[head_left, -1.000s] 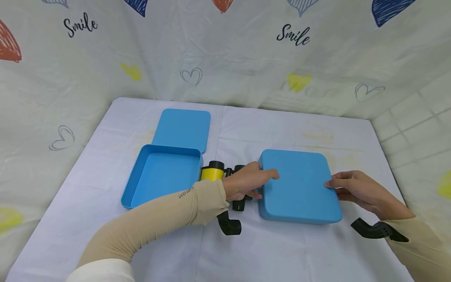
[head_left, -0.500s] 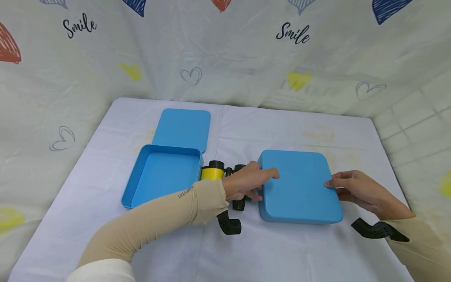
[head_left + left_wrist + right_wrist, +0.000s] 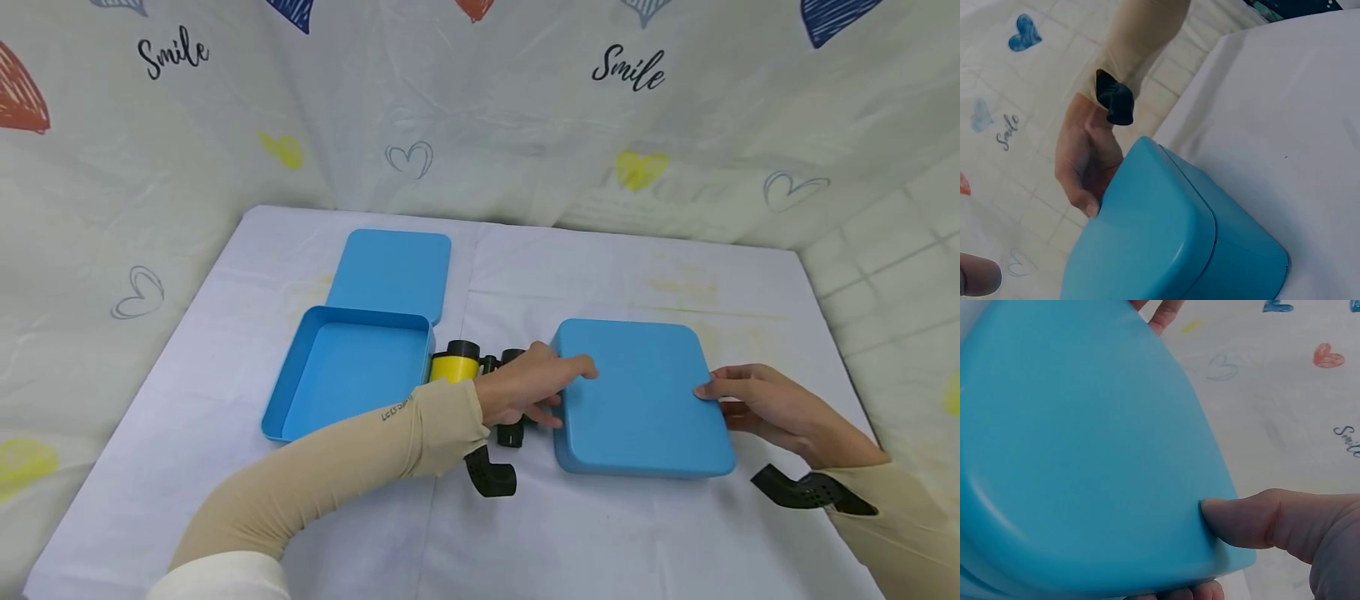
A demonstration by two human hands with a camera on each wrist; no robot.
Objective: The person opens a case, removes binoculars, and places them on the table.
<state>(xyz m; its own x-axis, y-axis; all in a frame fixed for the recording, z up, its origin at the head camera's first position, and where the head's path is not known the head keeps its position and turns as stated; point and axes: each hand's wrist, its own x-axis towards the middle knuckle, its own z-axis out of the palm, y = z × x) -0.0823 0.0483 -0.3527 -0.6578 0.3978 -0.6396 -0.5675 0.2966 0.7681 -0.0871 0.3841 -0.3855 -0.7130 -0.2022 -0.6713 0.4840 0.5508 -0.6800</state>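
A closed blue box [image 3: 637,417] with rounded corners sits on the right half of the table between my hands. Its lid seam shows in the left wrist view along the side of the box [image 3: 1147,237]. My left hand [image 3: 528,383] is at its left side, with the thumb over the lid and the other fingers down along the side. At the opposite edge my right hand [image 3: 772,412] grips the box, its thumb [image 3: 1244,519] on the top and fingertips showing below the rim. Yellow and black binoculars [image 3: 453,364] lie partly hidden behind my left hand and wrist.
Left of the binoculars stands an uncovered blue box [image 3: 367,358] with nothing in it. A flat blue lid [image 3: 390,271] lies behind that box. White cloth covers the table [image 3: 540,542], and a printed curtain [image 3: 510,100] hangs at its back edge.
Both hands keep their places on the closed box. Its right side has shifted very slightly to the right, along with a small shift of the head view.
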